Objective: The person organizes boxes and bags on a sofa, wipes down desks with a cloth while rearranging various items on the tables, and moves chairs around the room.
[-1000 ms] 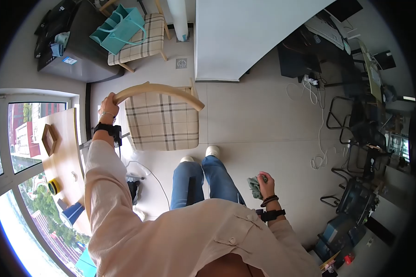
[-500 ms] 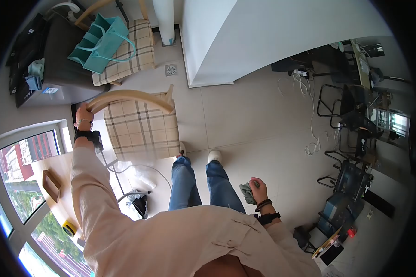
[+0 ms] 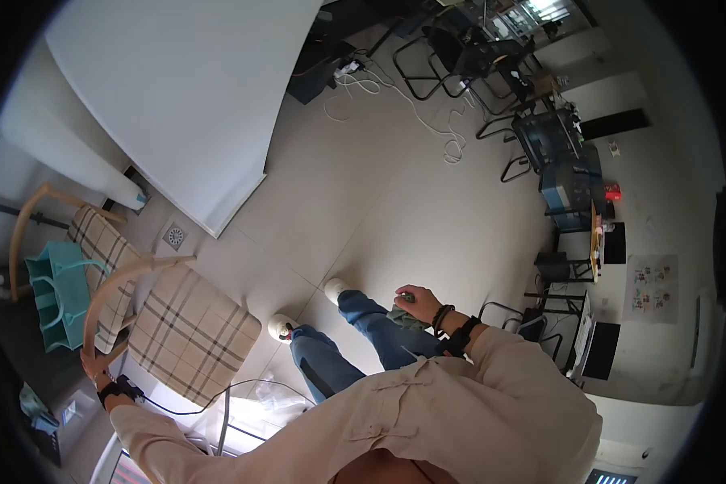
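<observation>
At the lower left, my left hand (image 3: 94, 365) is wrapped round the curved wooden backrest (image 3: 97, 302) of a chair with a plaid seat (image 3: 192, 335). My right hand (image 3: 417, 302), in the middle, is closed on a crumpled grey-green cloth (image 3: 406, 319) that hangs below the fingers, over my right leg. Just left of the held chair stands a second plaid chair (image 3: 97, 234) with a teal bag (image 3: 60, 294) on its seat.
A white partition (image 3: 194, 97) rises at the upper left, beside a floor drain (image 3: 174, 235). White cables (image 3: 452, 145) lie on the floor near black chairs (image 3: 512, 145). Clear plastic (image 3: 276, 395) and a dark cable lie near my left foot's chair side.
The view has swung to the right, bringing the desks and far wall in. My left hand still grips the backrest, now close to the bag's chair. The cloth remains in my right hand.
</observation>
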The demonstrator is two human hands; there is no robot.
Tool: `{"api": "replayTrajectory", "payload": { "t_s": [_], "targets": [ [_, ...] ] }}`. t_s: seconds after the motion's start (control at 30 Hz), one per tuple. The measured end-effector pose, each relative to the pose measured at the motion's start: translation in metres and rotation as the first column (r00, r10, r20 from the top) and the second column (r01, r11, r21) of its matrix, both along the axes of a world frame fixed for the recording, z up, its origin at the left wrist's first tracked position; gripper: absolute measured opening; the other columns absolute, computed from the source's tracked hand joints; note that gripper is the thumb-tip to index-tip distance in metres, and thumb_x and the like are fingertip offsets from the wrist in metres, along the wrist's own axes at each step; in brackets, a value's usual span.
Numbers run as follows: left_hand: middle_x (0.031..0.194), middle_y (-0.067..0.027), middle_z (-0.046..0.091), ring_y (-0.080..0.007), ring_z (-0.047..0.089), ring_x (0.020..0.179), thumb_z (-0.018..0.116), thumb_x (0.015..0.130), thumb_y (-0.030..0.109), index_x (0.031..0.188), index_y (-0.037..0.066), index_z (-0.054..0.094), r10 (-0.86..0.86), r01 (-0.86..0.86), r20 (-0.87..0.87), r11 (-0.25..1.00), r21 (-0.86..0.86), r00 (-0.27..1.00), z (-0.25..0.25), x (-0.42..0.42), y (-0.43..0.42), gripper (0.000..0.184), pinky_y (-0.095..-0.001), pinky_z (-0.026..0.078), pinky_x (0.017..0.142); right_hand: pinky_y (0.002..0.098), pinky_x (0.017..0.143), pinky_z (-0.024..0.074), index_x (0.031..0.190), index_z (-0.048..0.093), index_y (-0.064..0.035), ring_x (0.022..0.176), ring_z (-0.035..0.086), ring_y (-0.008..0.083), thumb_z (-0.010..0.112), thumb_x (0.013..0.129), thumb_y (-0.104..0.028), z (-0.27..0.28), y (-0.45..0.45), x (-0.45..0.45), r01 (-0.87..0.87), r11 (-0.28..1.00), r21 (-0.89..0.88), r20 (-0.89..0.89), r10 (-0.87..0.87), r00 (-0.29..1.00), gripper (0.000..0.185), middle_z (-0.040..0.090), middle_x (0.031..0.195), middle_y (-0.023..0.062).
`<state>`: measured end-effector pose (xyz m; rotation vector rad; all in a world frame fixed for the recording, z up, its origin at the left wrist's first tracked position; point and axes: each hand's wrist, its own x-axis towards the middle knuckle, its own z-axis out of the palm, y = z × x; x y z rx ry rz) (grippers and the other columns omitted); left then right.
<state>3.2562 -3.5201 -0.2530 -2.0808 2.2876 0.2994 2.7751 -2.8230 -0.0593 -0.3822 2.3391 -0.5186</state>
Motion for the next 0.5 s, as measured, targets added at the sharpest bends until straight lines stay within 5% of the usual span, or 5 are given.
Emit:
{"api": "replayTrajectory", "payload": {
  "t_s": [0.1,0.2,0.27,0.33,0.5],
  "targets": [
    [0.122,-0.0181,0.044,-0.0358,0.039,0.114,0.052,0.066,0.011,0.130,0.011,0.030,-0.007,0.011,-0.063,0.998,0.063,0.998,0.014,-0.014,-0.006,0.067,-0.0441,0.031,0.097,0.0334,0.075,0.0470,0.095,0.059,-0.0054,0.083,0.060,0.0287,0.059,0.076,-0.036,-0.002,0.007,-0.002,0.058,0.998,-0.023,0.014,-0.058,0.998,0.037,0.062,0.086,0.0150],
    [0.120,-0.0204,0.045,-0.0362,0.041,0.112,0.053,0.064,0.011,0.129,0.007,0.031,0.221,-0.238,0.173,0.967,0.087,0.960,0.073,-0.060,0.050,0.068,-0.0445,0.032,0.096,0.0329,0.076,0.0467,0.097,0.059,-0.0053,0.084,0.060,0.0281,0.059,0.076,-0.038,-0.002,0.021,-0.010,0.066,0.997,-0.049,0.066,-0.063,0.996,0.039,0.063,0.087,0.0145],
    [0.117,-0.0224,0.046,-0.0362,0.041,0.111,0.054,0.065,0.010,0.127,0.004,0.035,-0.052,0.076,0.077,0.935,-0.348,0.996,0.056,-0.085,0.081,0.065,-0.0450,0.033,0.094,0.0327,0.076,0.0466,0.098,0.059,-0.0053,0.084,0.060,0.0277,0.059,0.076,-0.039,-0.004,0.025,-0.022,0.067,0.994,-0.081,0.088,-0.060,0.994,0.040,0.063,0.088,0.0144],
    [0.115,-0.0221,0.046,-0.0362,0.042,0.110,0.053,0.066,0.008,0.123,0.002,0.039,-0.231,0.179,-0.061,0.872,-0.456,0.971,0.053,-0.129,0.136,0.059,-0.0453,0.034,0.092,0.0313,0.077,0.0458,0.101,0.058,-0.0034,0.087,0.059,0.0218,0.060,0.078,-0.036,0.000,0.035,-0.040,0.083,0.993,-0.080,0.171,-0.068,0.983,0.040,0.063,0.091,0.0117],
    [0.114,-0.0213,0.046,-0.0364,0.041,0.110,0.054,0.065,0.006,0.114,0.000,0.046,-0.265,0.207,-0.339,0.958,-0.198,0.903,0.049,-0.267,0.332,0.050,-0.0430,0.033,0.094,0.0309,0.078,0.0455,0.105,0.055,-0.0042,0.088,0.059,0.0211,0.058,0.080,-0.037,-0.001,0.096,-0.104,0.065,0.987,-0.149,0.191,-0.036,0.981,0.041,0.063,0.093,0.0106]
  ]
}}
